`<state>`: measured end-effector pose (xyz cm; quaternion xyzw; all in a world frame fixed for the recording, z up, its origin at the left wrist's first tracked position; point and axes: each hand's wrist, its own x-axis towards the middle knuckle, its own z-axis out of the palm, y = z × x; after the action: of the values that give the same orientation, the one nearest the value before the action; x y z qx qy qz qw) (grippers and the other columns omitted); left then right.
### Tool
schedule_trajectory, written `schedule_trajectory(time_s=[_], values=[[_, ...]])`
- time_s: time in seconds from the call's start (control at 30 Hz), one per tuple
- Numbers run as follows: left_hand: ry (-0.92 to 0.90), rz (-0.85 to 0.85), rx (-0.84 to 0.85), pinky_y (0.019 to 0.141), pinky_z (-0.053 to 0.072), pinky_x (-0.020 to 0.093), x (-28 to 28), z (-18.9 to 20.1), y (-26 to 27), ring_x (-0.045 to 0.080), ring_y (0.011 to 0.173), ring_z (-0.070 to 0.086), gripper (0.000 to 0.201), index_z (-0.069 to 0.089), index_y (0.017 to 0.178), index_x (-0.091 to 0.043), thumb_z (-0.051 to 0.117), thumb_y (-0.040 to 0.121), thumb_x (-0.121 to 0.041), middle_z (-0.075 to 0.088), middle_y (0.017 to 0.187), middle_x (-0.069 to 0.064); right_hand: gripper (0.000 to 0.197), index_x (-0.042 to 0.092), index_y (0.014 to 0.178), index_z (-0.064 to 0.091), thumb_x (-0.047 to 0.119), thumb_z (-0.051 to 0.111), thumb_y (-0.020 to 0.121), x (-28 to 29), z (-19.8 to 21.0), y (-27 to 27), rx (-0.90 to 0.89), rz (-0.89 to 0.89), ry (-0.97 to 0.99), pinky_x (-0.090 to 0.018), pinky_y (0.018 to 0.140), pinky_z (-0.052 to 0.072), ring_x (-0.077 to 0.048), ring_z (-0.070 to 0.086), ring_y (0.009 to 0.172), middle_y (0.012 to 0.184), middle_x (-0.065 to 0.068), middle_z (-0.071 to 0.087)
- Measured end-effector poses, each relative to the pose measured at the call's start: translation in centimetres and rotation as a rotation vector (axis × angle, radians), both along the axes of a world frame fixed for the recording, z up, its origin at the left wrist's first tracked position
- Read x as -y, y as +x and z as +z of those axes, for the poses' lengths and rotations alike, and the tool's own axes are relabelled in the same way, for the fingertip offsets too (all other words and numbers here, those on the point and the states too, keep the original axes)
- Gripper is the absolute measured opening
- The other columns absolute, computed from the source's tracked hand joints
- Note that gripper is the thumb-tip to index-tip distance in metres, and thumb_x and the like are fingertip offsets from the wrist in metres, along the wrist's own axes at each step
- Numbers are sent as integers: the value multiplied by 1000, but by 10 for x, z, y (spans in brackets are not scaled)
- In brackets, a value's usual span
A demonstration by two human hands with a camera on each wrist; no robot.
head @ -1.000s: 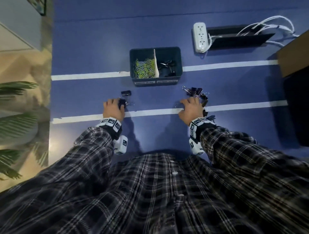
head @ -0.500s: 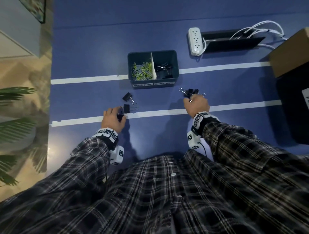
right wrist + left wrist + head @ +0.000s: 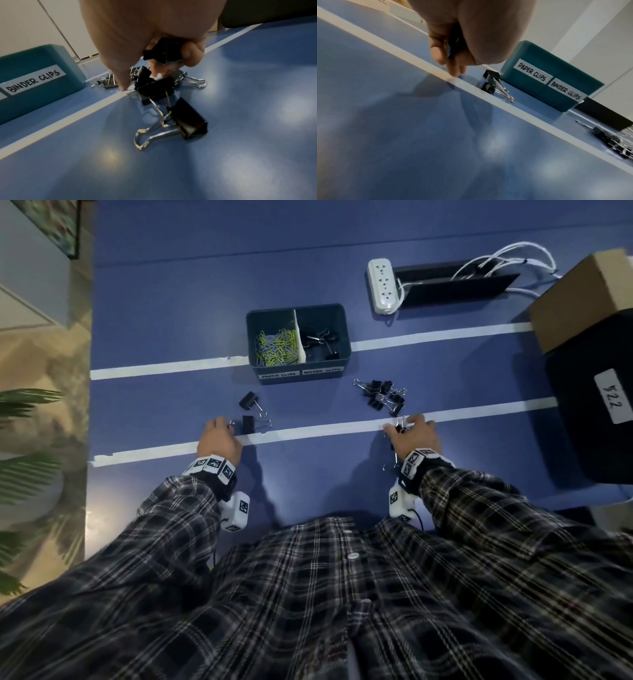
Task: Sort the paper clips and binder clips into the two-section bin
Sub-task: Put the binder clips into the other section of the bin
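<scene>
The teal two-section bin (image 3: pixel 298 369) stands on the blue table, with paper clips (image 3: pixel 275 347) in its left section and black binder clips (image 3: pixel 322 342) in its right one. My left hand (image 3: pixel 222 426) sits at the near tape line, its fingers curled round a black binder clip (image 3: pixel 453 44). Two loose binder clips (image 3: pixel 248 400) (image 3: pixel 248 424) lie just right of it. My right hand (image 3: pixel 404 426) grips a binder clip (image 3: pixel 163 52) at the near edge of a pile of binder clips (image 3: pixel 383 397). More clips (image 3: pixel 188 121) lie under that wrist.
A white power strip (image 3: pixel 382 285) and a black cable tray (image 3: pixel 455 287) with white cords lie behind the bin. A cardboard box (image 3: pixel 582 299) on a black case (image 3: pixel 589 419) stands at the right. White tape lines (image 3: pixel 325 429) cross the table. A plant (image 3: pixel 27 446) is beyond the left edge.
Both hands have drawn back toward my body, each with a binder clip. The right hand has come off the pile to the near tape line; the left has left two clips on the table.
</scene>
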<state>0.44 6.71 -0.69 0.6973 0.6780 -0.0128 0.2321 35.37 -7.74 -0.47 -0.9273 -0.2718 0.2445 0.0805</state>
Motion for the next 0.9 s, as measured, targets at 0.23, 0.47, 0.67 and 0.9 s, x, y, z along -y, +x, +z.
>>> schedule_trajectory(time_s=[0.23,0.47,0.67,0.9], values=[[26,-149,29,76,48,47,-2,13,32,42,90,58,37,47,125,-10,47,91,-24,43,121,18,23,11,92,64,29,56,81,-4,4,7,-50,28,39,-35,75,52,-33,62,88,95,-10,66],[-43,-227,-52,78,51,47,7,0,28,40,96,58,38,46,122,-12,53,88,-27,42,123,15,33,3,72,61,32,53,84,-4,1,14,-232,-237,238,-37,75,52,-35,62,79,75,-15,65],[-57,-275,-54,72,45,40,7,6,28,38,92,60,30,44,111,-11,55,86,-22,59,108,16,27,8,67,56,23,48,88,-13,9,10,-556,-519,359,-23,40,47,-30,55,60,66,-10,56],[13,-90,138,88,46,45,-12,13,29,40,104,56,30,53,118,-15,43,93,-27,55,118,17,17,14,75,58,21,48,87,-52,31,-5,-732,-411,436,-15,39,21,-15,42,45,68,-4,63]])
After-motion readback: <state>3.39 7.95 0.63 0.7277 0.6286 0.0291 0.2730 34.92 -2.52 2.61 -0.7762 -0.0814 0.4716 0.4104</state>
